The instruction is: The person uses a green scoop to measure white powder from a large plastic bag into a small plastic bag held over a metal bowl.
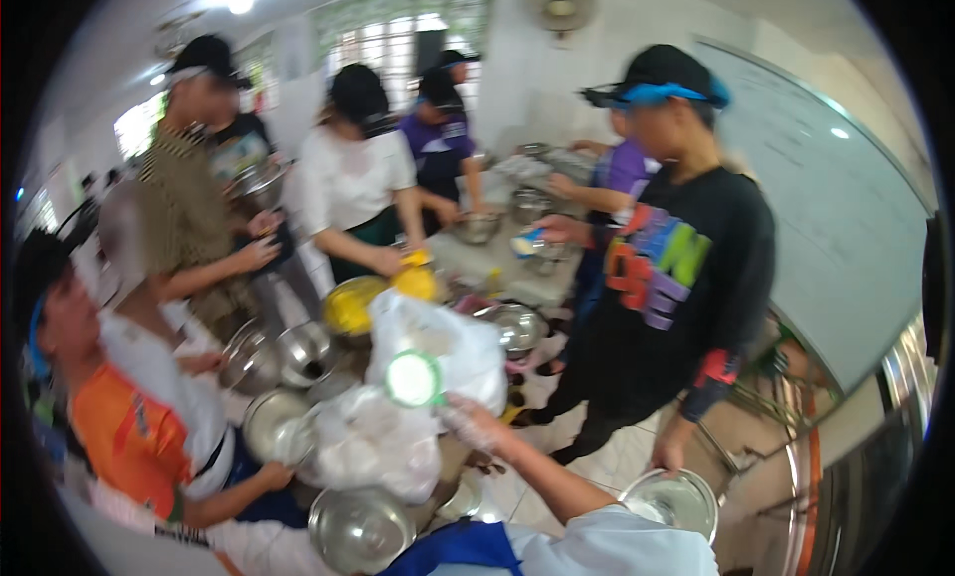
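Note:
My right hand, dusted with white powder, reaches out over the table and grips a green-rimmed measuring cup at its side. The cup looks filled with something white. Right behind it stands an open white plastic bag. A second plastic bag, with pale contents, lies to the left of my hand. Nearer to me is a wide stainless steel bowl. My left hand is out of view.
Steel bowls line the table's left side near several people. A person in white handles something yellow by a yellow-filled bowl. At right, a person in black holds a steel bowl low. A whiteboard stands behind.

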### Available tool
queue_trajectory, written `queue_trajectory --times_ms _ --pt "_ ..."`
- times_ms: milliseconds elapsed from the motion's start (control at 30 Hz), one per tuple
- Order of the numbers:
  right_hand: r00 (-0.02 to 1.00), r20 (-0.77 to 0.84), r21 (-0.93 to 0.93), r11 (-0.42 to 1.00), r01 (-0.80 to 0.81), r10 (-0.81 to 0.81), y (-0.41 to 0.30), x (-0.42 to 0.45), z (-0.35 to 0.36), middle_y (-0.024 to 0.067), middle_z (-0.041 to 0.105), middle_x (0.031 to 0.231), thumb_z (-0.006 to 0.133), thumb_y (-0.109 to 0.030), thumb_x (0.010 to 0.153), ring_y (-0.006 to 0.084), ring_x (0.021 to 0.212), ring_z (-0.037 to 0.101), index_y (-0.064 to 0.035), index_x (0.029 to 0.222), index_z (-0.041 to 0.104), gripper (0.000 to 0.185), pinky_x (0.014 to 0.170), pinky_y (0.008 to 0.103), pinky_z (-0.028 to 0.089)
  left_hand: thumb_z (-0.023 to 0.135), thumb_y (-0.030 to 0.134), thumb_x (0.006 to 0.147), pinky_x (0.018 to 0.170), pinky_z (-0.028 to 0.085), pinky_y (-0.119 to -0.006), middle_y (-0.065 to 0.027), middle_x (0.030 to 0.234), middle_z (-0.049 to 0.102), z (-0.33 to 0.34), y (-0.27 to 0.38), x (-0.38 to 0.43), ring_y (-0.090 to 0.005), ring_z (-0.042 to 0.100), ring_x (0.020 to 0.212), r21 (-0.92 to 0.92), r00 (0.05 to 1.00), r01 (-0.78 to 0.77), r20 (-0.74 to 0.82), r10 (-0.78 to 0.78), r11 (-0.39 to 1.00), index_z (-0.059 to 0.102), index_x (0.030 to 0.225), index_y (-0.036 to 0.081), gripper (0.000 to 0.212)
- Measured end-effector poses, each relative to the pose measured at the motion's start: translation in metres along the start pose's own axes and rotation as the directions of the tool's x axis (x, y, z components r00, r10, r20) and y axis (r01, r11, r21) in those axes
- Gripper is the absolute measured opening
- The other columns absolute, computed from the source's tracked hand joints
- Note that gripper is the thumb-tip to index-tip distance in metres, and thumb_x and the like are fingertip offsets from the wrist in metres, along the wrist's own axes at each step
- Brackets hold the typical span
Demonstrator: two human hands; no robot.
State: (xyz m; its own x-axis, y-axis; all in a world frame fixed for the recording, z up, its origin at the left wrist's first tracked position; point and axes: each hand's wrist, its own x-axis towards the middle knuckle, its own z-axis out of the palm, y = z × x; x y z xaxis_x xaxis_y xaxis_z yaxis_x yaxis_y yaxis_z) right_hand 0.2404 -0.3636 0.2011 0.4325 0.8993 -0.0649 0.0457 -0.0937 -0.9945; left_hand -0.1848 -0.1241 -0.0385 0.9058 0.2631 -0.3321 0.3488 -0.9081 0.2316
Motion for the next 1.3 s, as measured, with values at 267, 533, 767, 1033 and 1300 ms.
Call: queue_trajectory --times_ms 267,533,767,1033,1300 --pt "0.971 0.198 -0.016 0.991 -0.135 0.135 0.033 -0.05 -0.006 -0.0078 0.04 0.064 0.047 -0.033 0.092 0.0028 0.053 0.035 -0.0122 0.098 0.053 0.022 0.044 0.0194 0.027 0.048 0.017 0.074 0.054 0.047 -0.03 0.0051 0.114 0.059 -0.078 -0.125 0.084 -0.0141 0.059 0.06 0.693 0.838 -0.501 0.238 0.492 0.518 0.069 0.072 0.013 0.021" --pt "0.953 0.246 0.095 0.974 -0.207 0.178 0.033 -0.077 0.008 -0.0089 0.037 0.061 0.047 -0.035 0.092 0.0021 0.047 0.03 -0.0149 0.088 0.051 0.021 0.04 0.0178 0.022 0.048 0.017 0.072 0.057 0.048 -0.03 0.0066 0.114 0.058 -0.077 -0.153 0.07 -0.0153 0.059 0.06 0.715 0.776 -0.601 0.416 0.474 0.358 0.069 0.076 0.014 0.022" --pt "0.979 0.039 0.172 0.964 -0.203 0.199 0.043 -0.07 -0.007 -0.0069 0.039 0.062 0.05 -0.031 0.091 0.0037 0.049 0.034 -0.0135 0.08 0.048 0.021 0.04 0.0197 0.026 0.048 0.018 0.073 0.055 0.046 -0.03 0.007 0.122 0.055 -0.07 -0.151 0.085 -0.013 0.059 0.061 0.68 0.769 -0.61 0.386 0.509 0.406 0.069 0.074 0.015 0.021" --pt "0.998 0.022 0.05 0.997 -0.065 0.064 0.014 -0.032 0.013 -0.0055 0.042 0.065 0.051 -0.036 0.089 0.0056 0.053 0.04 -0.012 0.116 0.051 0.036 0.044 0.0217 0.034 0.044 0.012 0.077 0.05 0.047 -0.039 -0.0053 0.096 0.065 -0.06 -0.13 0.017 -0.0226 0.057 0.054 0.091 0.99 -0.117 -0.073 0.124 0.989 0.063 0.103 0.016 0.033" --pt "0.979 0.102 0.082 0.979 -0.184 0.176 -0.028 -0.035 0.025 -0.0031 0.046 0.064 0.051 -0.031 0.087 0.0056 0.051 0.04 -0.0081 0.09 0.054 0.024 0.042 0.0208 0.032 0.045 0.013 0.076 0.053 0.047 -0.038 -0.0046 0.089 0.064 -0.032 0.181 -0.035 -0.0217 0.057 0.056 -0.973 0.806 0.179 0.231 -0.545 -0.147 0.061 0.107 0.013 0.034"
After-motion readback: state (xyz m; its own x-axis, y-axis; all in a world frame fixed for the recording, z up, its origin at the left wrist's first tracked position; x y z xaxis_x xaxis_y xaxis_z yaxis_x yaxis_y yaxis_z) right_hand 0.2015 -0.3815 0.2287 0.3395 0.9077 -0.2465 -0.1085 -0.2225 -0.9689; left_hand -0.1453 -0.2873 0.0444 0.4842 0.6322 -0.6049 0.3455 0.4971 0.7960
